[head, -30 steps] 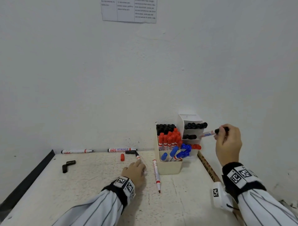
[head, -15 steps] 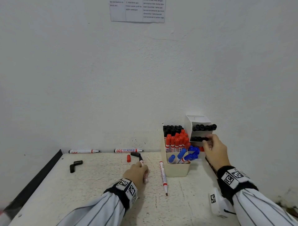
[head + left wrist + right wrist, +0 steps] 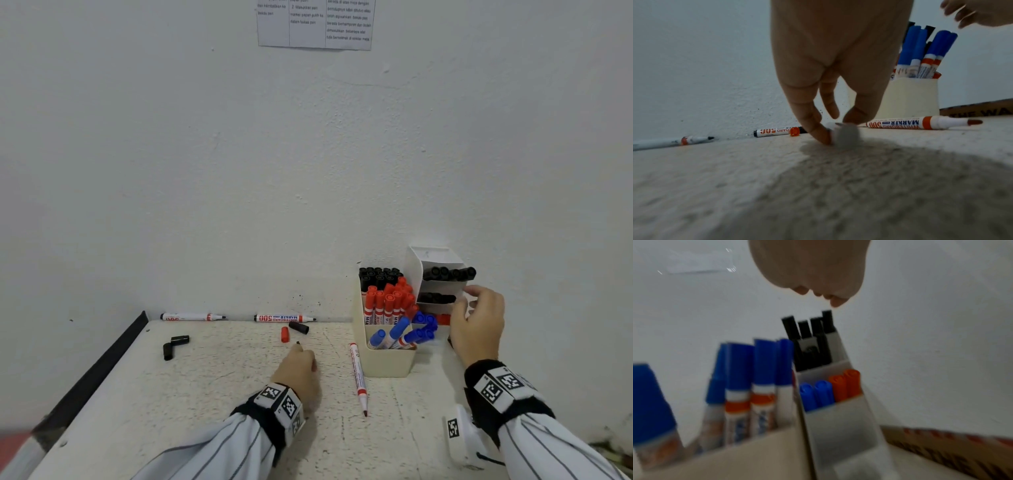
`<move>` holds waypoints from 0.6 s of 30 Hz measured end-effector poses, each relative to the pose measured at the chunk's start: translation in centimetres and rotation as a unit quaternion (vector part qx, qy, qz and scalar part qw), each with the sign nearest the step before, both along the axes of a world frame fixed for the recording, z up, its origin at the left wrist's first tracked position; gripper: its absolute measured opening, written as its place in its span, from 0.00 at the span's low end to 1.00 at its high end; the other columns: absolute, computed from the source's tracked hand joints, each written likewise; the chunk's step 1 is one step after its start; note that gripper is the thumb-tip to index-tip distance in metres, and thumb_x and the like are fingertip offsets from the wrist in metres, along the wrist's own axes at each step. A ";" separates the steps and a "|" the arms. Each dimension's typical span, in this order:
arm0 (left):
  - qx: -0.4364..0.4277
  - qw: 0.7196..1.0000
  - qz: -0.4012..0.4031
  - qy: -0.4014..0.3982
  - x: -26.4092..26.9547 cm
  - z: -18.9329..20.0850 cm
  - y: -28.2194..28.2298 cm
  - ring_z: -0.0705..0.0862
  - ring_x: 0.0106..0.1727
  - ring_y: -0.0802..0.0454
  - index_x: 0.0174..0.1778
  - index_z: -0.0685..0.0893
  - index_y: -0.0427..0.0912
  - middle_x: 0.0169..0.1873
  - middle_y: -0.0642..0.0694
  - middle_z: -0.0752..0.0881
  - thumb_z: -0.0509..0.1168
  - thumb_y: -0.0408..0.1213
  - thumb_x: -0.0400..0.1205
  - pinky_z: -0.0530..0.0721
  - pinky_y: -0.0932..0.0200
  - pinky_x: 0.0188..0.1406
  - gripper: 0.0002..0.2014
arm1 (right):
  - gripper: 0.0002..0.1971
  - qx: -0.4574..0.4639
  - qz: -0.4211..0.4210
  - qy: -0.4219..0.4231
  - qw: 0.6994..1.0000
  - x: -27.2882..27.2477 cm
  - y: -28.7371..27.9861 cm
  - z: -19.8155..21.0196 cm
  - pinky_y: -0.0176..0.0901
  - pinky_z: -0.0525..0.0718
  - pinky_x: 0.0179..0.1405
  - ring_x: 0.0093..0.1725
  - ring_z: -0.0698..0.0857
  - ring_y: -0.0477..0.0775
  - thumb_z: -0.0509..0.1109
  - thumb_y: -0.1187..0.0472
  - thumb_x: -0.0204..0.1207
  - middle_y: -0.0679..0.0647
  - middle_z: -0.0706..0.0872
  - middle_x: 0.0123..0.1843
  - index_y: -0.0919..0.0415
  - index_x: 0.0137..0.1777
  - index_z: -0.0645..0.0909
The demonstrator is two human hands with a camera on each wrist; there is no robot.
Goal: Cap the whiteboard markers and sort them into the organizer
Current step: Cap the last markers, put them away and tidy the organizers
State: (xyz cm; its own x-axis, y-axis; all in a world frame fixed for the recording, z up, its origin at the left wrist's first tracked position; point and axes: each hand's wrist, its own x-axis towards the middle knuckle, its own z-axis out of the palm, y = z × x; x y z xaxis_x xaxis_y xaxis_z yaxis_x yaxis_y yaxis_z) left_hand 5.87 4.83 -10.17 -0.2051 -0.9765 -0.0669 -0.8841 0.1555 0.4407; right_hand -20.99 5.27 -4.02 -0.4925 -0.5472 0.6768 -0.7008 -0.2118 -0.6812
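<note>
A person in striped sleeves works at a speckled white bench set against a white wall. The left hand is lowered near the middle of the bench, fingertips pinching an uncapped black-tipped whiteboard marker that lies on the surface; its black tip shows just beyond the hand. The right hand hovers at the back right corner, just beside a white tiered organizer, fingers loosely spread and holding nothing.

The tiered organizer's slots hold black-capped markers, with blue and red ones lower down. Touching its left side stands a cream plastic box organizer, packed with capped black, red and blue markers.

Loose on the bench: an uncapped red-tipped marker just left of the cream box, pointing toward the front edge; a red cap and a black cap near the back edge; two uncapped markers lying along the wall, one labelled "500", the other farther left; and two black caps lying in an L towards the left edge.
</note>
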 end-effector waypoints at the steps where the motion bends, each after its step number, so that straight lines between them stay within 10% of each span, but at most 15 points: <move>1: -0.001 1.000 0.017 0.012 0.1 -0.1 0.2 0.78 0.58 0.46 0.59 0.75 0.39 0.63 0.43 0.68 0.63 0.32 0.79 0.77 0.62 0.58 0.12 | 0.16 -0.036 0.000 0.001 0.999 0.4 0.3 0.6 0.36 0.71 0.50 0.47 0.75 0.53 0.57 0.62 0.74 0.69 0.78 0.53 0.73 0.52 0.78; 6: -0.005 0.991 0.121 0.066 1.6 0.1 1.0 0.77 0.64 0.43 0.70 0.66 0.39 0.66 0.38 0.70 0.56 0.35 0.84 0.77 0.55 0.65 0.18 | 0.10 -0.202 0.072 0.018 0.976 4.8 0.8 5.5 0.20 0.72 0.41 0.35 0.71 0.39 0.58 0.66 0.75 0.60 0.79 0.40 0.71 0.45 0.78; 11: -0.018 0.981 0.167 0.101 5.4 0.2 1.5 0.79 0.50 0.47 0.63 0.76 0.37 0.57 0.39 0.79 0.53 0.40 0.85 0.79 0.57 0.51 0.15 | 0.08 -0.100 0.239 -0.006 0.966 12.7 0.2 8.4 0.27 0.70 0.23 0.26 0.73 0.43 0.61 0.70 0.78 0.55 0.79 0.31 0.57 0.46 0.77; 18: -0.023 0.980 0.180 0.082 11.7 0.3 2.1 0.79 0.58 0.44 0.64 0.78 0.39 0.58 0.39 0.78 0.53 0.38 0.85 0.79 0.54 0.60 0.15 | 0.14 0.328 0.305 0.088 0.889 19.5 -4.9 1.1 0.42 0.76 0.63 0.56 0.82 0.54 0.57 0.70 0.80 0.57 0.85 0.57 0.61 0.56 0.83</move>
State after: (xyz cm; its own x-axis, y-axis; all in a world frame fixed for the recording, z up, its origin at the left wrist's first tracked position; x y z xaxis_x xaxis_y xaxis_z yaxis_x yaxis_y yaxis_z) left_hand 17.57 6.94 -9.88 0.1494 -0.9886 -0.0158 -0.8027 -0.1307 0.5819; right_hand -1.49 0.33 -2.96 0.1141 -0.9822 0.1493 -0.6993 -0.1862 -0.6901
